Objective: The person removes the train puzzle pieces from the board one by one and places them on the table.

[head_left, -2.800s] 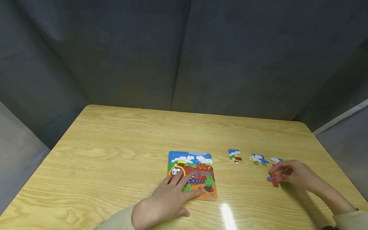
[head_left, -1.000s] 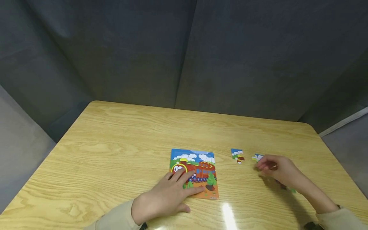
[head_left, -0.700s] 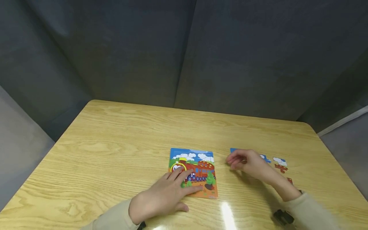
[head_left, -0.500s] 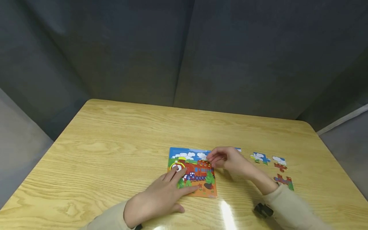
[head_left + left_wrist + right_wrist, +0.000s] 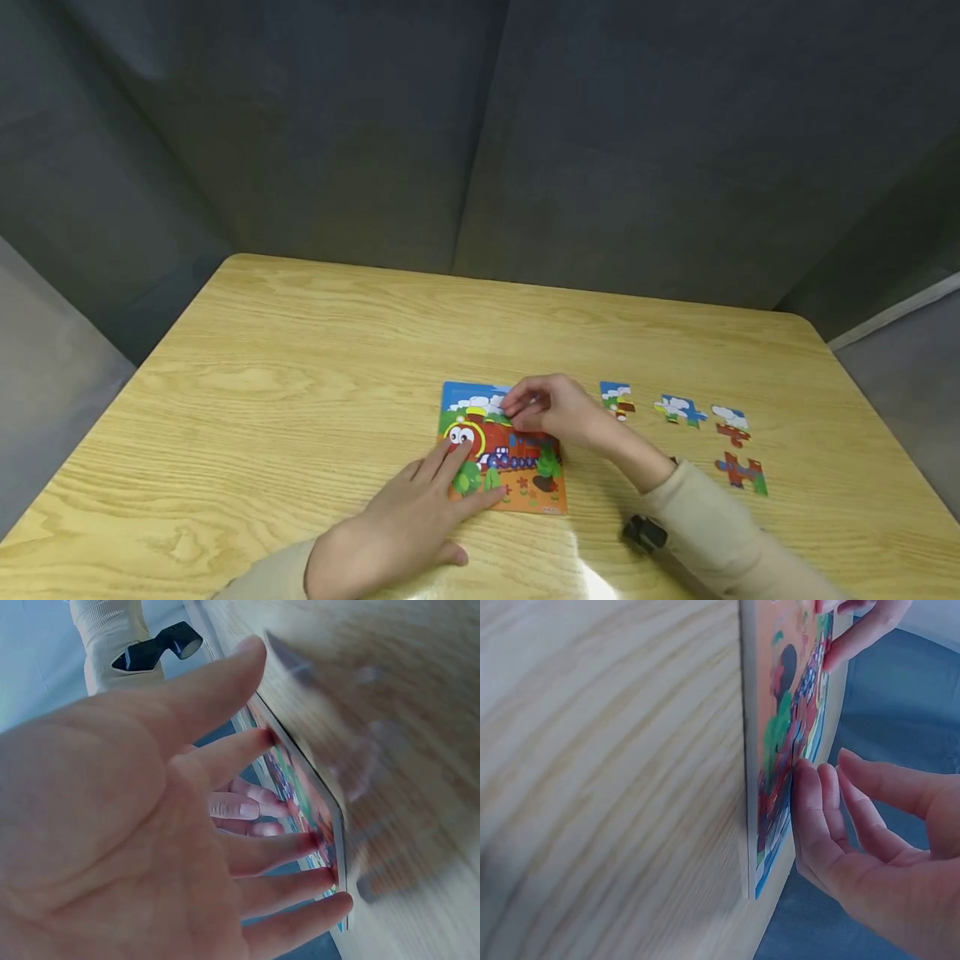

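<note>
A train jigsaw puzzle [image 5: 536,502] lies flat on the table in front of me, with a red engine and carriage under a cloudy sky. My left hand [image 5: 401,521] rests on its lower left part, fingers spread and fingertips on the picture, as the left wrist view also shows. My right hand [image 5: 562,408] is over the upper right part, fingers loosely bent. In the right wrist view its fingertips [image 5: 806,776] are right at the picture's surface, with the thumb apart and nothing seen between them. The hand hides part of the carriage and sky.
Loose puzzle pieces lie right of the puzzle: a sky piece [image 5: 615,392] nearest, a cloud piece [image 5: 681,408], a cloud-and-red piece [image 5: 729,414], and a red and blue piece [image 5: 738,472] nearer me. Grey curtains [image 5: 360,133] stand behind the wooden table [image 5: 300,333].
The red and blue piece my right hand held at the far right now lies on the table there. That hand has moved left onto the puzzle. My left hand has shifted slightly lower left.
</note>
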`<state>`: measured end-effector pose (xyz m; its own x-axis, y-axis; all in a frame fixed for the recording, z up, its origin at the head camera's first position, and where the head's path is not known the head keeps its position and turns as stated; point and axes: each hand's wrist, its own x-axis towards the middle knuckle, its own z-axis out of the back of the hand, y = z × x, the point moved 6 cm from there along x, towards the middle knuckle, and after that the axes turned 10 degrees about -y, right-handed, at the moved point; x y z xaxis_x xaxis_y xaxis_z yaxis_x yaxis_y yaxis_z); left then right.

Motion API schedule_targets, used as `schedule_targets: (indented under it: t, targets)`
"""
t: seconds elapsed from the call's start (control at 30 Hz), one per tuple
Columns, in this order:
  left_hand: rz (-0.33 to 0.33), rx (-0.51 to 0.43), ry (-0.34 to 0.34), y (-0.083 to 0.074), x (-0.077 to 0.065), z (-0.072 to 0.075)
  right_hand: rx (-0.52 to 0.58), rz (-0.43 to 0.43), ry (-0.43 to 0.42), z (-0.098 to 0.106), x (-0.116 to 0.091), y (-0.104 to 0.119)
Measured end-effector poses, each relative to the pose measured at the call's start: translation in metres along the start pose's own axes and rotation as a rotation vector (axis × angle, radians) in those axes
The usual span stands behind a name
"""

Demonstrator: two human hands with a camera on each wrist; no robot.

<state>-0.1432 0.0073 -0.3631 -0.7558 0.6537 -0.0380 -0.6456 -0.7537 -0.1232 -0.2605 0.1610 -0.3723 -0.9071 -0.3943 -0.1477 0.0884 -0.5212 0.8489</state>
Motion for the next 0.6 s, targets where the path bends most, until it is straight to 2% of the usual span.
schedule_targets:
  t: [0.2,0.6]
  targets:
    - [-0.001,0.030,0.013,-0.001,0.001,0.000,0.012,-0.015,0.022,-0.004,0.003,0.000]
    - [-0.001,0.020,0.017,0.000,0.001,0.000,-0.018,0.028,0.017,-0.012,0.003,0.008]
